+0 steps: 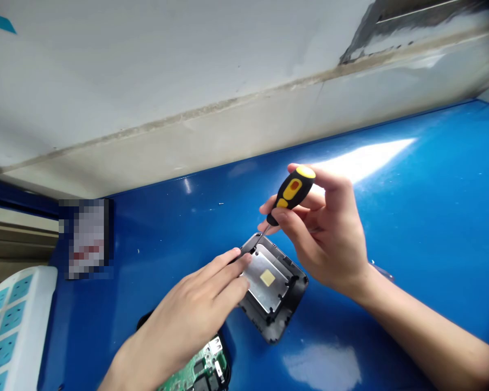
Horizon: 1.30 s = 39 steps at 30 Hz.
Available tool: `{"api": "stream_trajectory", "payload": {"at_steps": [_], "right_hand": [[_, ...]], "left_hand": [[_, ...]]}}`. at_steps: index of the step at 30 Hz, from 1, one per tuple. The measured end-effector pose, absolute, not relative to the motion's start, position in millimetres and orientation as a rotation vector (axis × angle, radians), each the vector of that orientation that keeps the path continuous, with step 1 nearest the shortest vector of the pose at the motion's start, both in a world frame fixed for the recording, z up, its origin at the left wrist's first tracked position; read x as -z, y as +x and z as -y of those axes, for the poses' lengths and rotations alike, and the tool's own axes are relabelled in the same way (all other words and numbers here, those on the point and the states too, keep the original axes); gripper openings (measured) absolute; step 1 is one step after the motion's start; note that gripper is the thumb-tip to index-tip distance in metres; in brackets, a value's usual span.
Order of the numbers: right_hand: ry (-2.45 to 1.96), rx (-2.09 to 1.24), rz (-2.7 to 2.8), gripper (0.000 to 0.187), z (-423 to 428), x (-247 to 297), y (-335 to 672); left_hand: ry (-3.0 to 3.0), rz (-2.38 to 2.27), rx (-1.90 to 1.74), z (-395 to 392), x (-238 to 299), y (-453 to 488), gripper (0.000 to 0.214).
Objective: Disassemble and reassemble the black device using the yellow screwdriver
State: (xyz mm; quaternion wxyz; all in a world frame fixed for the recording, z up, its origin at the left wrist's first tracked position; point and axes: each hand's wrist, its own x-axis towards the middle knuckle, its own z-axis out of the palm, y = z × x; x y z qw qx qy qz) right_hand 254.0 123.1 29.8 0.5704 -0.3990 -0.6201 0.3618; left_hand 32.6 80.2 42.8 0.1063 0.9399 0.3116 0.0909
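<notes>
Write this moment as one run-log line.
Right hand: holding screwdriver | Left hand: on black casing | Screwdriver: tilted, pointing into casing | Nearby: circuit board, power strip

No words, brands, numbers or signs are showing legibly anywhere in the frame. At the left of the frame, a pale packet (87, 231) is lying behind coarse pixel blocks that are masking its face; a reddish band is running across its lower part but is forming no readable letters. Near the centre of the frame, any marking that the screwdriver (292, 190) is bearing on its handle is staying unreadable. At the bottom of the frame, the green circuit board (182, 370) is showing details too small to read.
</notes>
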Motion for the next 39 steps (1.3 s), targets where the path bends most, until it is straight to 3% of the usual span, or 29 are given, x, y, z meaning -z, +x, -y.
{"api": "stream_trajectory", "payload": {"at_steps": [6, 11, 15, 28, 39], "right_hand": [[-0.981, -0.810, 1.459, 0.042, -121, -30, 261], [-0.975, -0.762, 1.500, 0.049, -118, -31, 261], [-0.945, -0.711, 1.530, 0.057, -115, -31, 261], [-0.926, -0.711, 1.554, 0.059, -113, -32, 260], [-0.987, -0.701, 1.588, 0.050, -111, -36, 258]], "left_hand": [[2.706, -0.996, -0.203, -76, -47, 38, 0.054], [2.661, -1.499, -0.317, -55, -43, 47, 0.092], [2.676, -1.662, -0.344, -35, -35, 68, 0.108], [2.617, -1.743, -0.240, -32, -20, 92, 0.076], [2.494, -1.696, -0.389, -39, -25, 93, 0.065]]}}
